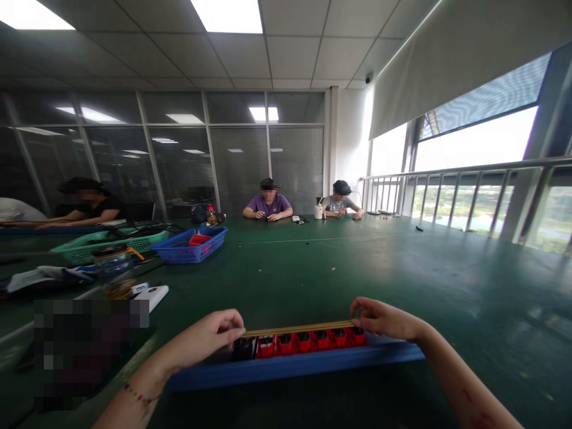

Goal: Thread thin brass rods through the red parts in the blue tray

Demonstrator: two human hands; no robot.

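Note:
My left hand [213, 333] pinches the left end of a long, thin gold-coloured strip [297, 329], thumb and fingers together. At the strip's other end, the fingers of my right hand [378, 317] are closed on it. The strip spans level between both hands, along the far side of a row of several red parts [304, 342] with black pieces in them. Whether it touches those parts I cannot tell. Under my hands lies a long blue tray [295, 370] that holds the row. A dark piece [243, 350] sits at the row's left end, beside my left fingers.
On the green table [286, 274], a blue basket [192, 253] with red items and a green basket [80, 253] stand at the left. Nearer are a jar [114, 271] and a white object [156, 296]. Two people sit across the table; another person works at far left.

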